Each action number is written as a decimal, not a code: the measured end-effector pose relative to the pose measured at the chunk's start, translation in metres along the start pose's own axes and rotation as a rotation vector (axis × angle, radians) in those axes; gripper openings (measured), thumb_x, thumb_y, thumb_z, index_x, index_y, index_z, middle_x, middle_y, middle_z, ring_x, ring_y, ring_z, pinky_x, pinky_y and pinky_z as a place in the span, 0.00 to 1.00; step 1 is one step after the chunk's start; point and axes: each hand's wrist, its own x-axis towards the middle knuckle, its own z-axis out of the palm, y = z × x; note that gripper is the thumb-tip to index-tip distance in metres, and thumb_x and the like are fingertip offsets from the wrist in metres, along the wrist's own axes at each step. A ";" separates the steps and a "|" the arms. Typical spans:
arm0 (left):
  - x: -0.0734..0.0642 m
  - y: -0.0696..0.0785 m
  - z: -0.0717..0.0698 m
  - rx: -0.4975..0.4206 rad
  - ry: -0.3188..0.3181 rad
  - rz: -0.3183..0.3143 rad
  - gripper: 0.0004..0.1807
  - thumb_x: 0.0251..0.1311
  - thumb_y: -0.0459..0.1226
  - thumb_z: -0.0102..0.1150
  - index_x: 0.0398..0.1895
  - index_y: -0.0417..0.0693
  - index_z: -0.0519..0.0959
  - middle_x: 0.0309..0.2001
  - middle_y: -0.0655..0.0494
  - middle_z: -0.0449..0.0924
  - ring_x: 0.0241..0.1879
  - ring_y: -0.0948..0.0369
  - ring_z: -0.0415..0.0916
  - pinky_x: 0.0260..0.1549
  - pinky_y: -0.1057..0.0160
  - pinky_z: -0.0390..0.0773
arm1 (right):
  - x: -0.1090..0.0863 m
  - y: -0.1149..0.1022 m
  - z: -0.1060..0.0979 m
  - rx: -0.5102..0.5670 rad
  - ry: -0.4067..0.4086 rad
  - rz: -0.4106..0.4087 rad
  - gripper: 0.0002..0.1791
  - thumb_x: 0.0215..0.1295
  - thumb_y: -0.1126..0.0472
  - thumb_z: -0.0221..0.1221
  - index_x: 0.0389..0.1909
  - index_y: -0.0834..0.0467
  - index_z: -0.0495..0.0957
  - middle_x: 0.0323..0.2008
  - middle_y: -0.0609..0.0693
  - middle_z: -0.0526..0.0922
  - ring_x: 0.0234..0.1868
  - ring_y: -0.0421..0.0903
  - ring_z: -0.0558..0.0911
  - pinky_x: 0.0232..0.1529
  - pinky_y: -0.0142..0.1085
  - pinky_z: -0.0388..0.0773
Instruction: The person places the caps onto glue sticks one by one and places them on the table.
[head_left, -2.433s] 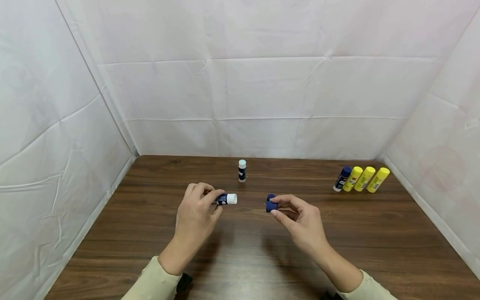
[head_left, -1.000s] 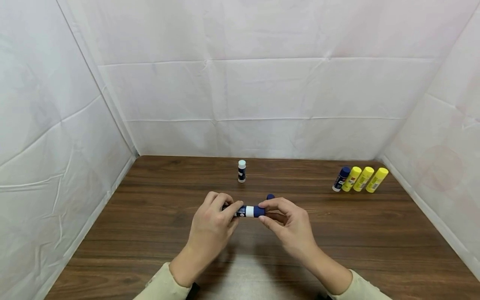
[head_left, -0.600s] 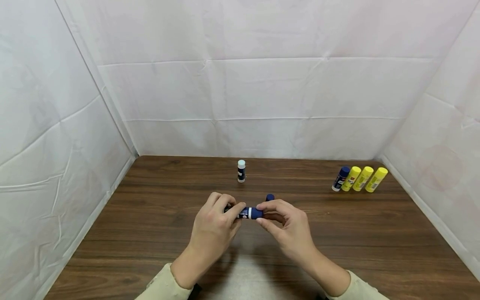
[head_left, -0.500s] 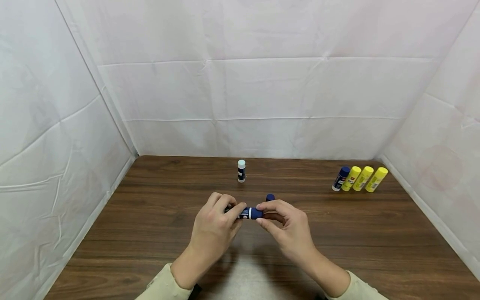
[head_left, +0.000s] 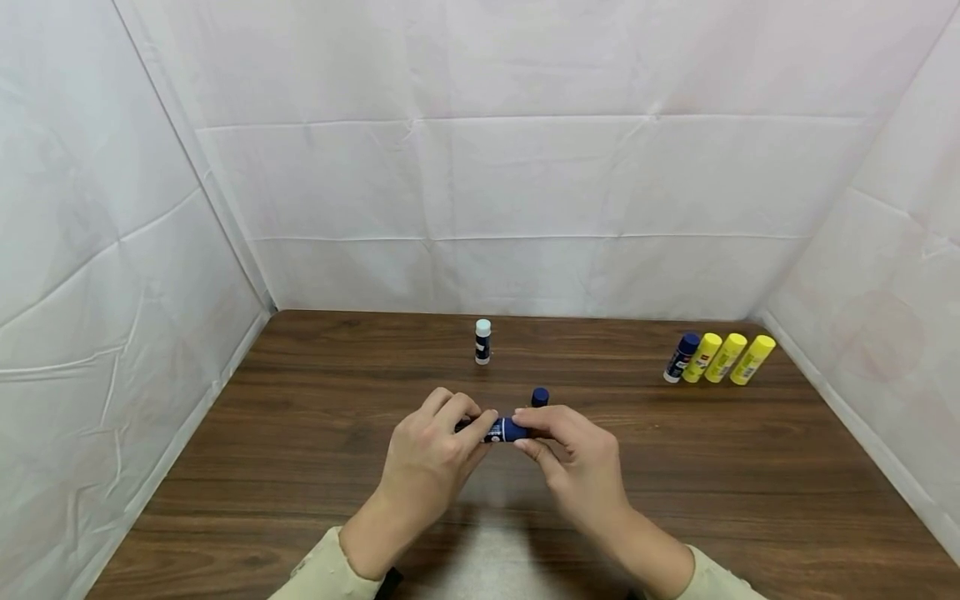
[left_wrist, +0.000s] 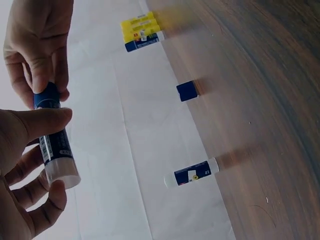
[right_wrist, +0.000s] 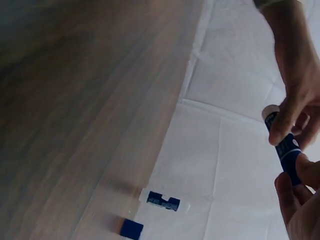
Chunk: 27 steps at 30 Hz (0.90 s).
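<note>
A dark blue glue stick (head_left: 495, 431) lies sideways between my two hands, raised above the table. My left hand (head_left: 426, 458) grips its labelled body, and the white base (left_wrist: 62, 171) shows past the fingers in the left wrist view. My right hand (head_left: 581, 467) pinches the blue cap (left_wrist: 47, 96), which sits on the stick's end with a thin pale line at the joint. Just beyond the right fingers, a loose blue cap (head_left: 540, 397) stands on the table. Farther back, an uncapped glue stick (head_left: 483, 342) with a white top stands upright.
At the back right of the brown wooden table (head_left: 337, 358) stand a blue-capped glue stick (head_left: 681, 358) and several yellow glue sticks (head_left: 726, 358) in a row. White sheeting (head_left: 525, 175) encloses the back and both sides.
The hands have come together from apart. The cap in the right hand has gone onto the glue stick, and the white band has narrowed to a thin line.
</note>
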 end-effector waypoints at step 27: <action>0.005 0.001 -0.002 -0.031 -0.004 0.034 0.15 0.42 0.39 0.85 0.36 0.53 0.91 0.30 0.61 0.77 0.29 0.64 0.69 0.23 0.72 0.77 | -0.001 -0.003 0.001 -0.127 0.085 -0.202 0.14 0.52 0.71 0.72 0.42 0.62 0.86 0.41 0.52 0.88 0.41 0.50 0.89 0.46 0.26 0.82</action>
